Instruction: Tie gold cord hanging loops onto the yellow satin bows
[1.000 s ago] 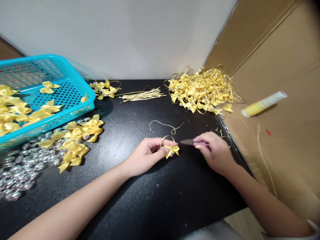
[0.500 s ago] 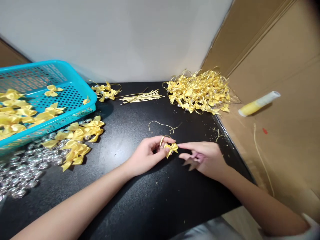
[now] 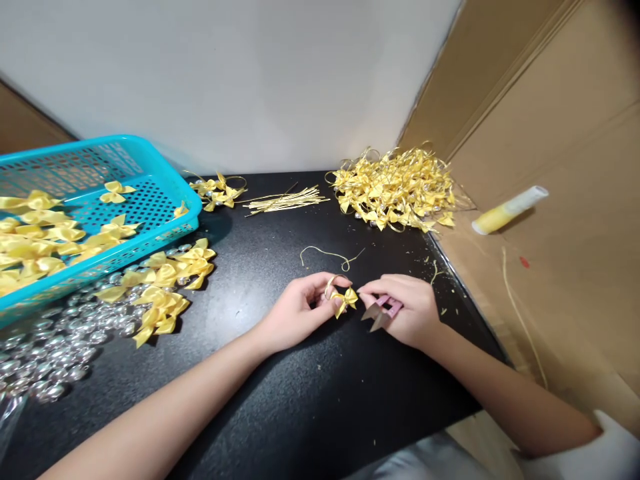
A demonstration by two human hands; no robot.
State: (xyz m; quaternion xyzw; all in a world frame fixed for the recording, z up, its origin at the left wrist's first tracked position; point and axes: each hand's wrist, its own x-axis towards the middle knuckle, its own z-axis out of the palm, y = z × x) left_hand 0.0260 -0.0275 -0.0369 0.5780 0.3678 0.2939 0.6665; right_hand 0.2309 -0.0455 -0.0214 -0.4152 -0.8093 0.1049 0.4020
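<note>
My left hand point(image 3: 300, 312) pinches a small yellow ribbon bow point(image 3: 345, 299) with a gold cord loop, just above the black table point(image 3: 280, 400). Close to the bow's right side, my right hand point(image 3: 405, 310) grips small pink-handled snips point(image 3: 381, 313), blades pointing down and left, while its thumb and forefinger reach toward the bow. A loose piece of gold cord point(image 3: 331, 254) lies just beyond both hands.
A teal basket point(image 3: 165, 193) with yellow bows sits at far left. Loose bows point(image 3: 165, 283) and clear beads point(image 3: 50, 347) lie in front of it. A heap of finished bows point(image 3: 397, 189), cut cords point(image 3: 285, 199) and a yellow tube point(image 3: 507, 210) on cardboard lie behind.
My right hand turned the snips from pointing left at the bow to tucked under the palm, and its fingertips came up to the bow. The left hand kept hold of the bow.
</note>
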